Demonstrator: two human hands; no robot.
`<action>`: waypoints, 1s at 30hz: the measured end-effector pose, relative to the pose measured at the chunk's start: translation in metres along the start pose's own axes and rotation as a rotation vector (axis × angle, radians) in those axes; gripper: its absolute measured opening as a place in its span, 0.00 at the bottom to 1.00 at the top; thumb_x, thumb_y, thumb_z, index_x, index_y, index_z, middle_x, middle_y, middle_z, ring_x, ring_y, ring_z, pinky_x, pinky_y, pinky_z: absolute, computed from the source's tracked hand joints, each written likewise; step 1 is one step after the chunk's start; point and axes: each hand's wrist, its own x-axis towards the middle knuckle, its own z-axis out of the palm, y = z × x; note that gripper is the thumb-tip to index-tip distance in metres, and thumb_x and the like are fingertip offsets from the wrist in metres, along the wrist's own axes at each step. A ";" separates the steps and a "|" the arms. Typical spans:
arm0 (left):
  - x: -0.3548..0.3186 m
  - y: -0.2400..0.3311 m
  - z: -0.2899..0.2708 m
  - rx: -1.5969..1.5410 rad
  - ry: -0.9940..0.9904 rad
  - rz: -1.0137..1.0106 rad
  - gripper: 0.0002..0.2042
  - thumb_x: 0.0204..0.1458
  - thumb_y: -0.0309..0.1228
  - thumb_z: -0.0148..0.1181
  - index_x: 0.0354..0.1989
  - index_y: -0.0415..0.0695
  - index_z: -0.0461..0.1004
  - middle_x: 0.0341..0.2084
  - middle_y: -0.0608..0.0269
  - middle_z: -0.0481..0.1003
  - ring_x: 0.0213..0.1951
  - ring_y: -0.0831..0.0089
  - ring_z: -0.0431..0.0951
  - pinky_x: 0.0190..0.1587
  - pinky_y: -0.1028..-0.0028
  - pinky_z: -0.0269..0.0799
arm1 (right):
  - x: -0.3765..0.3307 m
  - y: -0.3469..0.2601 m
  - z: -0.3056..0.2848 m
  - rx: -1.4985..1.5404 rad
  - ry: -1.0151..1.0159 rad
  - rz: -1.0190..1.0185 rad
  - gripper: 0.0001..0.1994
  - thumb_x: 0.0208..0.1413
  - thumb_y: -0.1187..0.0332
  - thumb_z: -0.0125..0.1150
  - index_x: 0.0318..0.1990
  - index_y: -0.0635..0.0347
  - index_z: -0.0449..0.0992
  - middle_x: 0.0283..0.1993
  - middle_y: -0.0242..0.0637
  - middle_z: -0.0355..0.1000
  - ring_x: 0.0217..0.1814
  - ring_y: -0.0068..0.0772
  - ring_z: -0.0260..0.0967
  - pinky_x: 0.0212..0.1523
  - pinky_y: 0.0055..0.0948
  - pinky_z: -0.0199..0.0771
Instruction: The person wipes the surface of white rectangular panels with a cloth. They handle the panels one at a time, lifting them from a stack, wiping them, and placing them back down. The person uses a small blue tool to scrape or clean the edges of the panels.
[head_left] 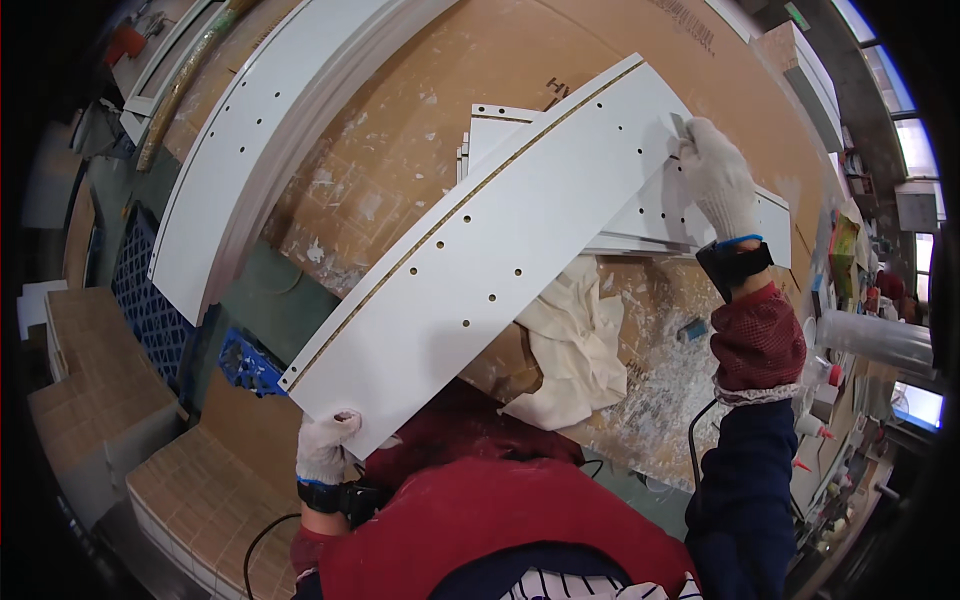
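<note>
A long white panel (480, 240) with drilled holes and a brown groove along its far edge lies slanted in front of me. Its near-left end is gripped by my left hand (328, 447), in a white knit glove, with the thumb on top. My right hand (715, 175), gloved too, is closed at the panel's far-right end. A small grey flat piece (679, 126) pokes out from its fingers; its exact kind is unclear. More white panels (640, 222) lie beneath the slanted one. A crumpled cream cloth (575, 345) rests close by on the cardboard-covered table (390, 165).
Curved white panels (225, 150) are stacked at the left. White dust and a small blue-grey block (692, 330) are on the table at right. A blue plastic crate (250, 362) and stacked cartons (100, 370) stand left. Bottles and tools crowd the right edge.
</note>
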 end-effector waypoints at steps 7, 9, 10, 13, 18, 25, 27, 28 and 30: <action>0.003 -0.008 -0.022 0.028 -0.066 -0.004 0.20 0.45 0.23 0.56 0.46 0.24 0.64 0.34 0.44 0.75 0.33 0.48 0.81 0.31 0.53 0.84 | -0.116 -0.138 0.008 0.237 -0.137 -0.958 0.10 0.46 0.70 0.54 0.38 0.57 0.68 0.30 0.32 0.65 0.24 0.30 0.67 0.18 0.28 0.65; 0.000 -0.006 -0.006 0.038 0.034 0.054 0.15 0.45 0.20 0.56 0.43 0.28 0.68 0.27 0.52 0.74 0.28 0.60 0.79 0.32 0.63 0.82 | -0.169 -0.177 -0.002 0.251 -0.207 -1.144 0.04 0.42 0.72 0.57 0.26 0.58 0.69 0.23 0.33 0.64 0.20 0.35 0.66 0.18 0.32 0.69; -0.001 -0.006 0.000 0.042 0.084 0.088 0.13 0.45 0.18 0.56 0.41 0.29 0.70 0.24 0.57 0.74 0.26 0.67 0.79 0.32 0.68 0.81 | -0.191 -0.188 0.010 0.419 -0.419 -1.255 0.05 0.44 0.71 0.58 0.25 0.61 0.69 0.25 0.39 0.68 0.22 0.38 0.70 0.15 0.37 0.68; 0.000 -0.022 -0.037 -0.015 0.051 0.313 0.15 0.58 0.30 0.53 0.50 0.36 0.67 0.39 0.59 0.73 0.42 0.69 0.75 0.47 0.67 0.75 | -0.193 -0.196 0.005 0.651 -0.653 -1.134 0.08 0.48 0.72 0.56 0.36 0.64 0.71 0.34 0.43 0.71 0.32 0.41 0.74 0.20 0.39 0.73; -0.014 -0.014 -0.013 0.231 0.137 0.571 0.29 0.62 0.34 0.50 0.69 0.44 0.47 0.65 0.47 0.55 0.65 0.59 0.59 0.63 0.60 0.62 | -0.145 -0.137 -0.003 0.837 -0.670 -0.550 0.13 0.57 0.63 0.52 0.47 0.56 0.71 0.36 0.40 0.73 0.37 0.41 0.73 0.36 0.34 0.74; 0.006 0.004 -0.023 1.518 0.339 1.312 0.38 0.51 0.27 0.62 0.69 0.48 0.48 0.69 0.43 0.46 0.69 0.43 0.45 0.68 0.46 0.41 | -0.160 -0.096 -0.005 1.130 -0.898 0.157 0.07 0.57 0.65 0.56 0.34 0.59 0.69 0.26 0.27 0.66 0.28 0.15 0.64 0.28 0.23 0.66; 0.014 0.019 -0.024 1.763 0.314 1.497 0.35 0.53 0.32 0.60 0.69 0.49 0.52 0.68 0.46 0.48 0.70 0.44 0.44 0.68 0.47 0.42 | -0.167 -0.098 -0.002 1.165 -0.797 0.086 0.08 0.57 0.65 0.57 0.32 0.59 0.68 0.24 0.26 0.65 0.26 0.17 0.63 0.26 0.23 0.66; 0.017 0.024 -0.023 1.887 0.301 1.590 0.33 0.54 0.34 0.60 0.68 0.50 0.53 0.68 0.47 0.49 0.70 0.45 0.44 0.68 0.48 0.43 | -0.170 -0.099 -0.002 1.182 -0.745 0.049 0.09 0.57 0.65 0.57 0.31 0.60 0.67 0.23 0.26 0.65 0.24 0.17 0.63 0.25 0.23 0.66; 0.020 0.031 -0.016 1.894 0.219 1.663 0.30 0.53 0.30 0.60 0.65 0.51 0.57 0.67 0.50 0.53 0.70 0.46 0.46 0.66 0.42 0.44 | -0.173 -0.099 -0.003 1.179 -0.724 0.035 0.09 0.57 0.65 0.57 0.31 0.60 0.67 0.23 0.27 0.65 0.25 0.18 0.64 0.26 0.23 0.66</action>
